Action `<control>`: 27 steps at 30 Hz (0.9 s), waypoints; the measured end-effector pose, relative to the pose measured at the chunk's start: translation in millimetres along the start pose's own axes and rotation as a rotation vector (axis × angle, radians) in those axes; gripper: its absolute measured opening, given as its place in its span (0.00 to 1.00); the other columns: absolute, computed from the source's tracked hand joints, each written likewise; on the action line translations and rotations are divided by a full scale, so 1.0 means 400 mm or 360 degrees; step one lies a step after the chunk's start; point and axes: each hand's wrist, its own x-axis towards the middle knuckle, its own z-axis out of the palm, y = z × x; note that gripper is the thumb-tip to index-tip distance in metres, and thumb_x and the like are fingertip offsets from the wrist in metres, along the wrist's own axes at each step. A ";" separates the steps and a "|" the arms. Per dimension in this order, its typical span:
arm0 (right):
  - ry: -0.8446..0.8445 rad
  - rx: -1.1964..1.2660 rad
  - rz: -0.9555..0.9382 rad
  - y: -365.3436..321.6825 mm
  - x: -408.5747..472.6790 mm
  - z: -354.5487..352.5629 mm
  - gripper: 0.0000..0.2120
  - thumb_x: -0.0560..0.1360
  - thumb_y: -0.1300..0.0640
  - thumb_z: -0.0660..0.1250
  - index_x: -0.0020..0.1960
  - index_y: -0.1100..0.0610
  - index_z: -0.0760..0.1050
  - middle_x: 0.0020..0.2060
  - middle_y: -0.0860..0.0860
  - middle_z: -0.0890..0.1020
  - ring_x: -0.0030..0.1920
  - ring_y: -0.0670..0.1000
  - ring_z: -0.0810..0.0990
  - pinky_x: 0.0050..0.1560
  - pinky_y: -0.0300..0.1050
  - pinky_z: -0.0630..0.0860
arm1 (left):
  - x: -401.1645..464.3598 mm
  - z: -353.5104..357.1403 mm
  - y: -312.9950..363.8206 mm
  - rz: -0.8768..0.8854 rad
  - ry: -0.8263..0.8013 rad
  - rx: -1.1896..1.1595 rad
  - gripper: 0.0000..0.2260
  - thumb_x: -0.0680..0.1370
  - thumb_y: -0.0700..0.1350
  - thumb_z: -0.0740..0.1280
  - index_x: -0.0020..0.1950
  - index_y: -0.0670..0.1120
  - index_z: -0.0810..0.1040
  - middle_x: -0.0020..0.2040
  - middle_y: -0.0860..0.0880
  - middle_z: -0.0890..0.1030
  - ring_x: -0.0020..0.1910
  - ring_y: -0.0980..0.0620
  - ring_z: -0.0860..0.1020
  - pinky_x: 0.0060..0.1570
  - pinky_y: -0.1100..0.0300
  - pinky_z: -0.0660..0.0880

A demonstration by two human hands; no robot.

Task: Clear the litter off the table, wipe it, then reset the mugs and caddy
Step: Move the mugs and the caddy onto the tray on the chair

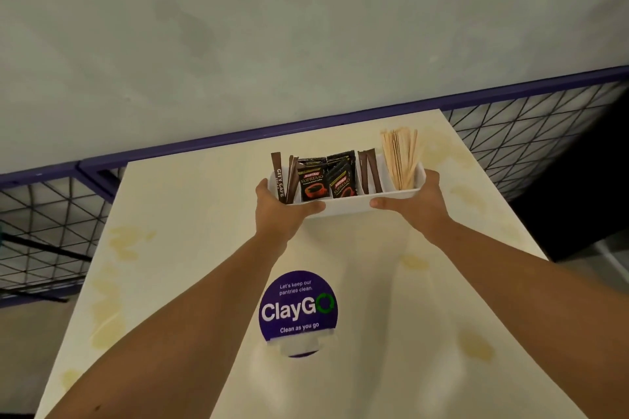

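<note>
A white caddy (pixel 347 203) sits over the far middle of the cream table (pixel 190 214). It holds brown stick sachets, black coffee packets (pixel 313 182) and a bunch of wooden stirrers (pixel 401 160). My left hand (pixel 277 207) grips the caddy's left end, thumb along its front wall. My right hand (pixel 417 202) grips its right end the same way. Whether the caddy touches the table or hangs just above it I cannot tell. No mugs or litter are in view.
A round purple "ClayGo" sticker (pixel 297 311) lies on the table's middle, partly peeled at its lower edge. Yellowish stains (pixel 129 240) mark the tabletop near both sides. A purple-framed wire mesh fence (pixel 51 214) runs behind the table against a grey wall.
</note>
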 end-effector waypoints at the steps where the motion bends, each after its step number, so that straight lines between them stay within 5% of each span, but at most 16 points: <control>1: 0.0038 -0.0010 -0.0007 -0.003 -0.021 0.006 0.53 0.56 0.46 0.83 0.71 0.52 0.56 0.61 0.49 0.71 0.60 0.51 0.72 0.51 0.42 0.76 | -0.017 -0.019 -0.001 0.0023 0.0005 -0.0001 0.47 0.63 0.48 0.81 0.75 0.51 0.57 0.66 0.49 0.70 0.64 0.47 0.71 0.62 0.49 0.72; 5: 0.0150 -0.0017 -0.0062 -0.069 -0.147 0.037 0.53 0.58 0.45 0.82 0.72 0.52 0.55 0.66 0.51 0.70 0.64 0.53 0.71 0.57 0.47 0.74 | -0.103 -0.136 0.013 0.0103 0.0035 -0.0053 0.46 0.63 0.48 0.81 0.74 0.51 0.57 0.62 0.52 0.70 0.61 0.50 0.71 0.62 0.50 0.72; 10: 0.0195 0.0085 -0.0226 -0.194 -0.354 0.095 0.51 0.59 0.49 0.82 0.72 0.53 0.54 0.67 0.52 0.69 0.63 0.52 0.71 0.57 0.46 0.74 | -0.234 -0.341 0.032 0.0175 0.0049 -0.0139 0.45 0.63 0.46 0.81 0.73 0.49 0.60 0.56 0.55 0.70 0.55 0.54 0.70 0.53 0.59 0.70; 19: 0.0137 0.0233 -0.0359 -0.359 -0.781 0.304 0.51 0.60 0.48 0.81 0.72 0.54 0.54 0.65 0.53 0.70 0.58 0.50 0.70 0.52 0.43 0.73 | -0.465 -0.798 -0.036 0.0263 0.0128 -0.0239 0.43 0.59 0.44 0.83 0.68 0.48 0.64 0.47 0.60 0.72 0.51 0.53 0.75 0.47 0.58 0.71; 23: 0.0042 0.0299 -0.0382 -0.420 -0.913 0.413 0.50 0.61 0.50 0.81 0.72 0.54 0.54 0.67 0.53 0.69 0.59 0.51 0.70 0.50 0.42 0.71 | -0.536 -0.976 -0.075 0.0289 0.0182 -0.0236 0.35 0.63 0.41 0.81 0.61 0.49 0.64 0.45 0.60 0.71 0.42 0.63 0.71 0.32 0.69 0.68; 27: -0.0067 0.0286 -0.0422 -0.476 -0.976 0.522 0.50 0.61 0.50 0.81 0.73 0.54 0.53 0.66 0.53 0.69 0.56 0.49 0.68 0.50 0.42 0.71 | -0.557 -1.118 -0.103 0.0264 0.0271 -0.0280 0.36 0.61 0.43 0.82 0.61 0.51 0.64 0.48 0.59 0.72 0.49 0.57 0.74 0.38 0.66 0.68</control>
